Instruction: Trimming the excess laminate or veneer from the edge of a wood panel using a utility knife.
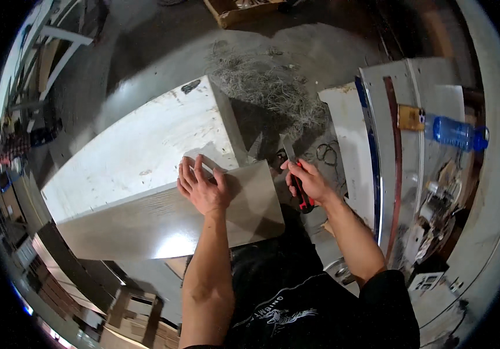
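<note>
My left hand point(204, 189) lies with its fingers spread across the upper edge of a glossy grey-beige panel point(139, 224). Its fingertips reach onto the worn white top of a long, box-like bench point(139, 142). To the right, past the panel's corner, my right hand point(313, 181) is closed around a utility knife point(300, 192) with a black and red handle. The knife's broad blade point(288, 146) is out and points away from me, apart from the panel. Part of the handle is hidden by my fingers.
A heap of thin, curly shavings point(267, 84) covers the floor beyond the bench. On the right stand a white bench point(349, 128), a blue plastic bottle point(456, 134) and assorted clutter. A cardboard box point(244, 13) sits at the far side. Wooden boxes point(133, 311) are at the lower left.
</note>
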A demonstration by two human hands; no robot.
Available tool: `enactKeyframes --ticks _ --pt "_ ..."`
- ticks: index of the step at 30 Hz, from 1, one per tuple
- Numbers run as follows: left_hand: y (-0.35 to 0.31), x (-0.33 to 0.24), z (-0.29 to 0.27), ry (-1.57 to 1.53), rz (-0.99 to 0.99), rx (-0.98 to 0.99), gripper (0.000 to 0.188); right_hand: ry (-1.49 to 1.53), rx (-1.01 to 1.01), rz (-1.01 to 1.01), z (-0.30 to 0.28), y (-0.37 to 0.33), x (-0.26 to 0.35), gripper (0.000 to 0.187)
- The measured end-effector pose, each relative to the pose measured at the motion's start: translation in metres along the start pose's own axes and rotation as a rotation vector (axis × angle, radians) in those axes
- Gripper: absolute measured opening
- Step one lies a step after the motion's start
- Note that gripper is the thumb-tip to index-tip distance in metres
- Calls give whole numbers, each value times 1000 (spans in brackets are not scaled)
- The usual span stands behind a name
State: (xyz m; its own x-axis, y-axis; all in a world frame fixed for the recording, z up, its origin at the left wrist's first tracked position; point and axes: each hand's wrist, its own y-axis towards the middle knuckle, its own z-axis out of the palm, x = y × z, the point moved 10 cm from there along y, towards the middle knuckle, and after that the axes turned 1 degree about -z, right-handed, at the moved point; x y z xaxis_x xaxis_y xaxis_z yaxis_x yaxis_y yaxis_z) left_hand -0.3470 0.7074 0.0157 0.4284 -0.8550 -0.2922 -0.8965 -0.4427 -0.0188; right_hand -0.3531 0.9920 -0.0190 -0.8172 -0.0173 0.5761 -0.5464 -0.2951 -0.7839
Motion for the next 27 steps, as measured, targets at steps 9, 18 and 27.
enactKeyframes --ticks 9,18,27 --pt "-10 -6 -4 3 42 -26 52 17 -257 -371 -22 -35 -58 34" --pt "-11 0 1 -4 54 -61 50 -586 -473 -725 3 -65 -84 24" --pt "-10 -4 10 19 84 -42 49 -1220 -493 -1245 0 -3 2 32"
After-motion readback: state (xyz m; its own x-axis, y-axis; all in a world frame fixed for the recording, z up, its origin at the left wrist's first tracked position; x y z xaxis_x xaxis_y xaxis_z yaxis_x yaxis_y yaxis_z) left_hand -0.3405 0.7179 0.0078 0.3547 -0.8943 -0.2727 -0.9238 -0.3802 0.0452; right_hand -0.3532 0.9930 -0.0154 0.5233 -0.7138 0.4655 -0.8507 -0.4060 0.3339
